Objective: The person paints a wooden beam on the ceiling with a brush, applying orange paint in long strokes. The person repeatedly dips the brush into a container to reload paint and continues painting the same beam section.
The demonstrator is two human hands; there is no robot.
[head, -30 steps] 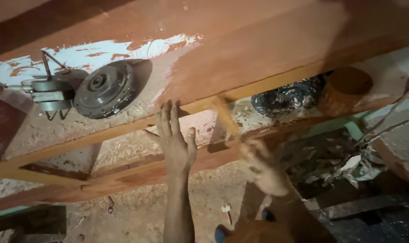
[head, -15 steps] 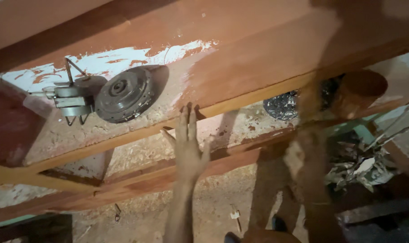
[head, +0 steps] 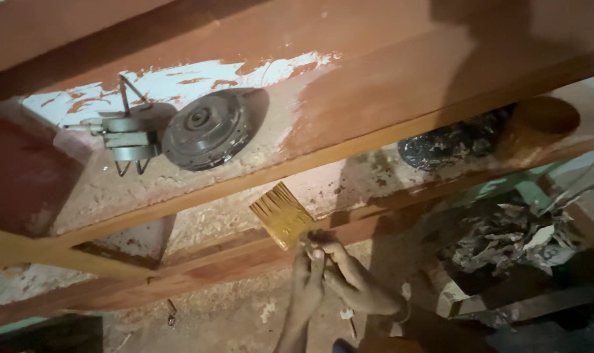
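Paintbrush point(head: 282, 214): flat, yellow-bristled, bristles fanned up toward lower wooden rail point(head: 199, 265). Both hands closed on its handle end: left hand point(head: 308, 271) and right hand point(head: 349, 278), touching each other. Upper shelf board point(head: 375, 104): round metal disc point(head: 206, 129) beside clamp-like metal piece point(head: 127, 137). Dark paint-crusted tin point(head: 454, 144) behind; contents cannot be told.

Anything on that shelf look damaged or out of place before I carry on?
Yes. The reddish-brown wooden shelf has a bare whitish patch with ragged edges behind the round grey metal disc, so the coat there looks missing or flaked. A crumpled pile of dry scraps lies lower right. Both hands hold the yellow-bristled brush.
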